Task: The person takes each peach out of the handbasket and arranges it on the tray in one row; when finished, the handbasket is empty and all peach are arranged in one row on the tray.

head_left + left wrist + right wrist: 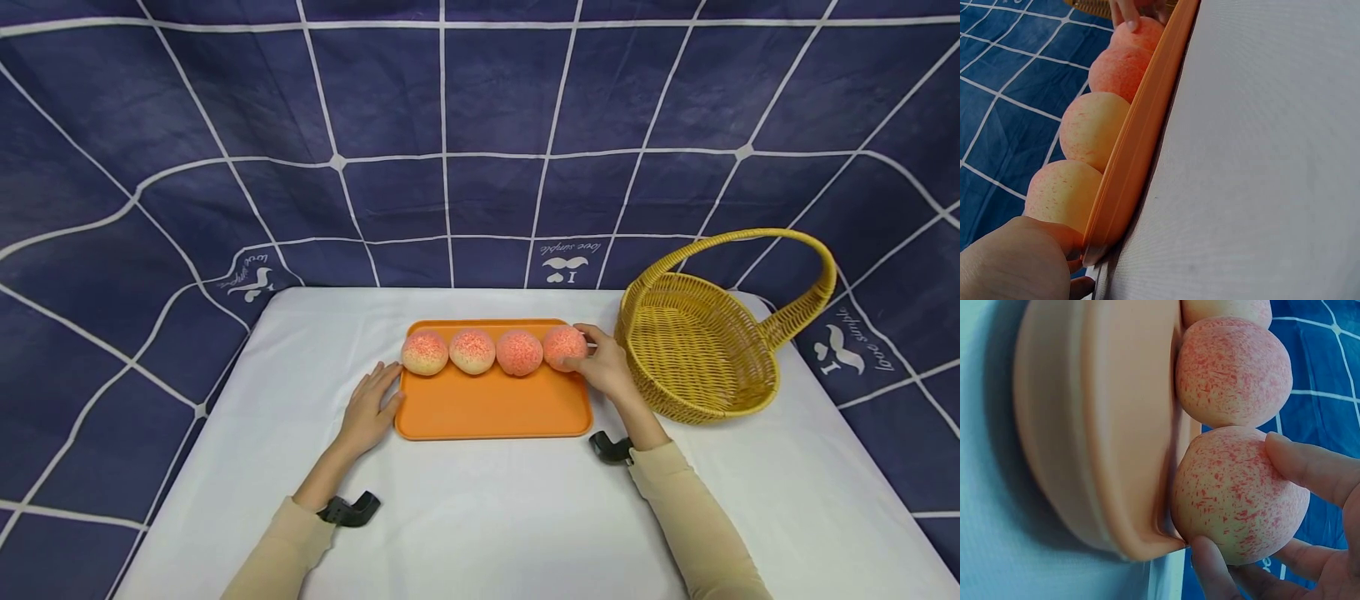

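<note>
Several peaches stand in a row along the far side of an orange tray [491,408]. My right hand [603,362] grips the rightmost peach [1241,497], thumb and fingers spread around it at the tray's corner. Touching its left side is another pink-speckled peach [1235,372]. At the tray's left edge, my left hand [369,408] rests with its fingers extended, fingertips right by the leftmost peach [424,352]. In the left wrist view this yellowish peach [1063,194] sits just beyond the left hand [1019,259], which partly covers it.
A yellow wicker basket [697,346] with a tall arched handle stands right of the tray, close to my right hand. White cloth covers the table [480,517]. A dark blue gridded cloth [495,100] hangs behind and at the sides.
</note>
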`<state>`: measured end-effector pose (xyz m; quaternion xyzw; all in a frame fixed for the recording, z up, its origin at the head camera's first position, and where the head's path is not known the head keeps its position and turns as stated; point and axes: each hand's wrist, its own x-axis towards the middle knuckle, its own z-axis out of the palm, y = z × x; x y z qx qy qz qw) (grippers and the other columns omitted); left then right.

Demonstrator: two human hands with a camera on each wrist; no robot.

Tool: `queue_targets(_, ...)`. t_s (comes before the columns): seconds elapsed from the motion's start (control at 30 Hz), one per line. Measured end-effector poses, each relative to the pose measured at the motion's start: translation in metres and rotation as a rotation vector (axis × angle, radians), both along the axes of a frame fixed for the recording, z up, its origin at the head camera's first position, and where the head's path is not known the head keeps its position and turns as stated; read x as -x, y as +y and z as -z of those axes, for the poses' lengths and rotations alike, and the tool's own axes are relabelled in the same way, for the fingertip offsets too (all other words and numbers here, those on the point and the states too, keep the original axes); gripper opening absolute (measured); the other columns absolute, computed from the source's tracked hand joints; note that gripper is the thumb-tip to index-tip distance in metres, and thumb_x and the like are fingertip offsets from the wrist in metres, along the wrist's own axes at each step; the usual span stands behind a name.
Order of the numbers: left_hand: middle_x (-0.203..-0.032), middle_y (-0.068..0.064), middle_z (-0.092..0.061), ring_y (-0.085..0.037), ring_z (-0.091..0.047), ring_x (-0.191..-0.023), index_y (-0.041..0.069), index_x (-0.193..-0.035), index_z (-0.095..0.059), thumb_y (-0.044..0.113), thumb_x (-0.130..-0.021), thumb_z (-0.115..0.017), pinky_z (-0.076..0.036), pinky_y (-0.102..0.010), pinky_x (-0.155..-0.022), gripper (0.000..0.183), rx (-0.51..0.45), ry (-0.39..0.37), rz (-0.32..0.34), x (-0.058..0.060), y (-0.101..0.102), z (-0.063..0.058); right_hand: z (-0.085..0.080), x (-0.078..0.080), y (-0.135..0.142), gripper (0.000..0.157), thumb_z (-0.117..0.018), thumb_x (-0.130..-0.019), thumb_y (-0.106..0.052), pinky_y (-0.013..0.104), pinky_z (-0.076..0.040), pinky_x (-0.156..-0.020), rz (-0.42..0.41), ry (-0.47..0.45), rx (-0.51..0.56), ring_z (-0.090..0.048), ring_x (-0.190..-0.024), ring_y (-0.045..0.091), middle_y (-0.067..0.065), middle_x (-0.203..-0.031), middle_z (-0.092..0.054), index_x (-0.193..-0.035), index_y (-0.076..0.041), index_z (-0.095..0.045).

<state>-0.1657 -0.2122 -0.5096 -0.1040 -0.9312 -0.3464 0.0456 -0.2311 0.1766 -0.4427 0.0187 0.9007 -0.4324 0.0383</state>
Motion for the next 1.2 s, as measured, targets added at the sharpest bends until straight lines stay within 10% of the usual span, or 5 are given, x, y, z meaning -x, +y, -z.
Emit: queue_targets(1.2,-0.154,-0.018,-0.039,-0.037,-0.024,-0.148,0.003,-0.148,-0.041,0.019,-0.1,-0.053,-0.011,-0.052,-0.123,0.052,0.001,-0.007,-0.004,0.0016,0.0007,0.0005,-0.0055,-0.0001,0.0052,0.08,-0.079,-0.08,-0.019,0.037,-0.056,-0.087,-0.046,-0.046,0.01,-0.057,-0.121,0.039,0.025,-0.141,-0.049,-0.147,-0.004,-0.038)
